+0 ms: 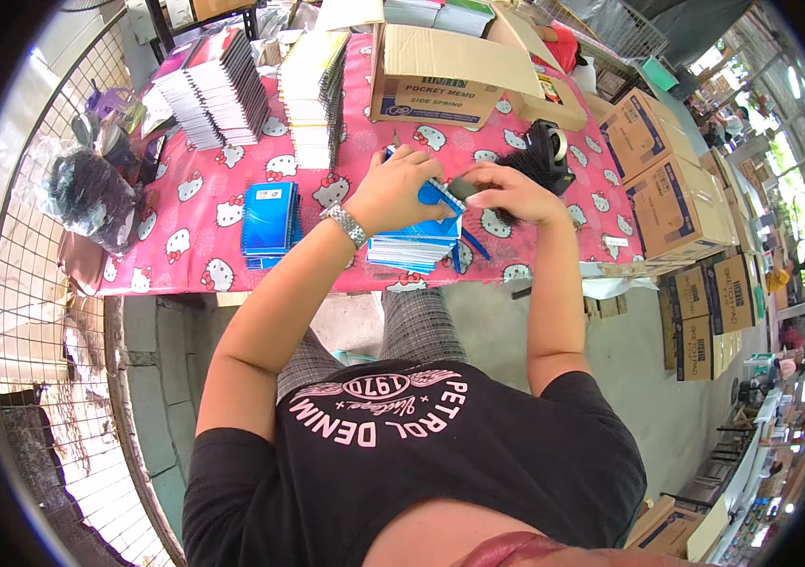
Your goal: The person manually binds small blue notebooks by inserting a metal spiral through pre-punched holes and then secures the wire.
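Observation:
My left hand (401, 194), with a metal watch at its wrist, is closed on a small blue spiral notebook (433, 200) and holds it tilted. Beneath it is a pile of blue notebooks (412, 251), white page edges facing me. Beside the notebook's spiral edge, my right hand (518, 195) pinches a small dark grey block (463, 188) whose kind I cannot make out. A thin blue strip (474, 243) lies to the right of the pile. Further left rests a shorter stack of blue notebooks (268, 222).
Tall spiral notebook stacks (313, 99) (218, 85) stand at the back left of the pink patterned tablecloth (204, 203). An open carton (436, 94) is behind my hands. A black tape dispenser (554, 161) and black bristles (521, 170) lie right. Cartons (676, 203) flank the table.

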Available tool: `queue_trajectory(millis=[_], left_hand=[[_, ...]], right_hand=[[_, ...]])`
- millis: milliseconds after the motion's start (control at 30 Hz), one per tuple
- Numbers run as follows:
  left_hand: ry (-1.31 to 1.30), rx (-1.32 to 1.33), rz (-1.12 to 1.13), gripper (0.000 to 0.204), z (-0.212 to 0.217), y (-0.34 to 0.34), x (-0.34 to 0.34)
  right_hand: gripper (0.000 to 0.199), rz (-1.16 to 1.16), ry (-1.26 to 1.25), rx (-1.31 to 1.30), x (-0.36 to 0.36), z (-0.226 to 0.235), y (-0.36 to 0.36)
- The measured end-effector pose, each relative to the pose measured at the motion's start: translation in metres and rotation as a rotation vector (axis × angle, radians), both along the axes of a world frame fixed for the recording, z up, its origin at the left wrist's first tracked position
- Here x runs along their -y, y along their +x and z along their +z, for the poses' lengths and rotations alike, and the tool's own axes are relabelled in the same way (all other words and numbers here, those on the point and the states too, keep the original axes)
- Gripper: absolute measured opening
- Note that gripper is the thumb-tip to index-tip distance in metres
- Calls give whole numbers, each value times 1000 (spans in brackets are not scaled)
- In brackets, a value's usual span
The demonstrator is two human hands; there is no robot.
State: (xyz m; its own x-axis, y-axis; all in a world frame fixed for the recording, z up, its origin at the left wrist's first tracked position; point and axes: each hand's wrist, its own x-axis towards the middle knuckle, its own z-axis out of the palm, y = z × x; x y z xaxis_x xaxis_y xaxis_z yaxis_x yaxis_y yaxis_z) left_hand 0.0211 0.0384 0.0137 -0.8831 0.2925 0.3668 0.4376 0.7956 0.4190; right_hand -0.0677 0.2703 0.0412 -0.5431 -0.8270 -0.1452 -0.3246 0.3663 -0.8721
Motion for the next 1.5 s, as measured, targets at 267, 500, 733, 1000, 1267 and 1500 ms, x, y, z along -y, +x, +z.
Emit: queue_trajectory(millis=[267, 500, 733, 1000, 1267, 1500], left_hand=[[105, 68, -62, 45, -4, -11, 18], [245, 101, -95, 39, -15, -19, 39], [362, 171, -115, 39, -12, -21, 37], [397, 58, -43, 32, -25, -20, 43], [726, 266, 218, 28, -27, 2, 27], [592, 13, 143, 36, -32, 2, 18]], right_hand=[[54, 7, -44, -74, 6, -11, -11], [49, 86, -390, 313, 22, -9, -12], [52, 18, -312, 240, 31, -11, -13], [42, -609, -226, 108, -14, -65, -21], [67, -1400, 627, -759, -115, -236, 19], [61, -727, 264, -912, -20, -270, 49]])
